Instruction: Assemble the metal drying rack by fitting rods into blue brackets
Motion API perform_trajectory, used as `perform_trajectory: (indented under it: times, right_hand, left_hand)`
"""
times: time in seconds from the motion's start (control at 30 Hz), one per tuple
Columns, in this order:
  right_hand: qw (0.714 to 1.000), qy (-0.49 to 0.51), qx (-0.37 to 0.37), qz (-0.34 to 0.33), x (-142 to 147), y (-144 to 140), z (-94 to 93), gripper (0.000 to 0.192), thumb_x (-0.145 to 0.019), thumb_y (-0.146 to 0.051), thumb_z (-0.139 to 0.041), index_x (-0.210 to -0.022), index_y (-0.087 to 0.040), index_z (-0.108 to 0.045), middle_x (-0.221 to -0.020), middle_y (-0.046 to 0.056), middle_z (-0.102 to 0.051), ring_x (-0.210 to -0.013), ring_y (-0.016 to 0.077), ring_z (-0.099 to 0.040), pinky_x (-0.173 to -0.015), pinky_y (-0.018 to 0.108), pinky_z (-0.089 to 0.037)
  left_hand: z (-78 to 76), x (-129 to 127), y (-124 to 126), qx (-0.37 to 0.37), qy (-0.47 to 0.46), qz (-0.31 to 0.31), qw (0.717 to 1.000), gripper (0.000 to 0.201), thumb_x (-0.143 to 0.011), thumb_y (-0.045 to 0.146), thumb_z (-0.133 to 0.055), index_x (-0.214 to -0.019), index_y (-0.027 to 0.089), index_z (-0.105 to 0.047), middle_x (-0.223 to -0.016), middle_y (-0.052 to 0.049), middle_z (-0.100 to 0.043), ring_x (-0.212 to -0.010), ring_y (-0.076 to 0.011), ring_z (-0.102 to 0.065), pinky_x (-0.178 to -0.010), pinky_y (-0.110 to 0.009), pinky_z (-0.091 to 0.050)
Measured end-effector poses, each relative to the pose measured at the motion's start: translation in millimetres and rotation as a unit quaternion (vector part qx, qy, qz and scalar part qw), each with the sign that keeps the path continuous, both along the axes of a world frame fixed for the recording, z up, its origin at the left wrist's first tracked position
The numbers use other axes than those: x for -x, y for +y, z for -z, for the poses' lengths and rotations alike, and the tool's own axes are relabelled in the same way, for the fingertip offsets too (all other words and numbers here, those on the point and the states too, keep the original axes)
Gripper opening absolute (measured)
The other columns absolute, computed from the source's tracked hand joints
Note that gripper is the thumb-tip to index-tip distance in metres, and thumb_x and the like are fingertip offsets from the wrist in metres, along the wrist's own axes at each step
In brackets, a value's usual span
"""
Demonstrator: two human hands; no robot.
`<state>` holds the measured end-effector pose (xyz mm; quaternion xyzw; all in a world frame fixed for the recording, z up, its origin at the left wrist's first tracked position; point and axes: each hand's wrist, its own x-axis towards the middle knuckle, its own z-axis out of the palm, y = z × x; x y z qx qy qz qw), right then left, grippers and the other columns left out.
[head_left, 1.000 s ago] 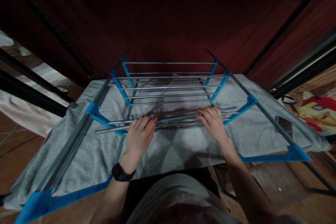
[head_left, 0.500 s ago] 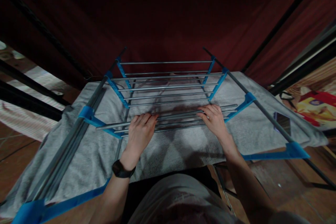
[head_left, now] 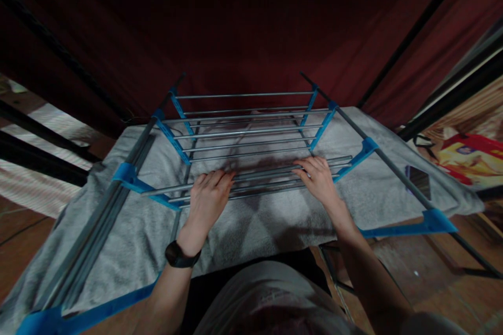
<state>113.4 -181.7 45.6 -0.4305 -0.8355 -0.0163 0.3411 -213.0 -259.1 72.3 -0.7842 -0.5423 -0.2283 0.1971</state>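
Note:
A rack frame with blue plastic side brackets [head_left: 167,138] and thin grey metal rods lies before me on a grey cloth [head_left: 255,230]. Several loose-ended rods [head_left: 263,174] lie across the nearer pair of brackets. Fingers curled over these rods, my left hand [head_left: 210,196] grips them near their left end and has a black watch [head_left: 183,255] at its wrist. Toward the right end my right hand [head_left: 316,178] is closed on the same rods, thumb on the near side. Both hands' fingertips are partly hidden behind the rods.
More metal rods [head_left: 100,235] lie on the cloth along the left side pole. A phone [head_left: 418,183] rests beyond the right pole [head_left: 401,177]. Behind the rack hangs dark red fabric [head_left: 243,31] with black bars. A red and yellow package [head_left: 471,157] is at the far right.
The view has shifted slightly, so the rack sits a little further left in the picture. Both hands keep their hold on the rods with hardly any movement.

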Motion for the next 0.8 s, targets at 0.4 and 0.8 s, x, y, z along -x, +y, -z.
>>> perform_trajectory:
  times: [0.4,0.8]
  right_hand:
    - [1.0,-0.001,0.004,0.001,-0.1,1.0,-0.5,0.028,-0.1,-0.044,-0.053,-0.111,-0.026,-0.07,-0.102,0.005,-0.072,-0.1,0.024,-0.063,-0.094,0.041,-0.042]
    - [1.0,-0.004,-0.018,-0.002,-0.1,3.7,0.1,0.028,-0.1,-0.044,-0.054,-0.109,-0.023,-0.07,-0.098,0.005,-0.072,-0.097,0.0231,-0.063,-0.092,0.039,-0.041]
  left_hand:
    - [-0.4,1.6,2.2,0.008,0.001,-0.003,1.0,0.026,-0.099,0.027,-0.05,-0.111,0.02,-0.072,-0.092,-0.007,-0.072,-0.081,-0.0214,-0.064,-0.074,-0.036,-0.041]
    - [-1.5,1.4,4.1,0.001,-0.002,0.001,1.0,0.024,-0.098,0.028,-0.053,-0.109,0.02,-0.072,-0.091,-0.006,-0.072,-0.077,-0.0216,-0.063,-0.073,-0.036,-0.041]
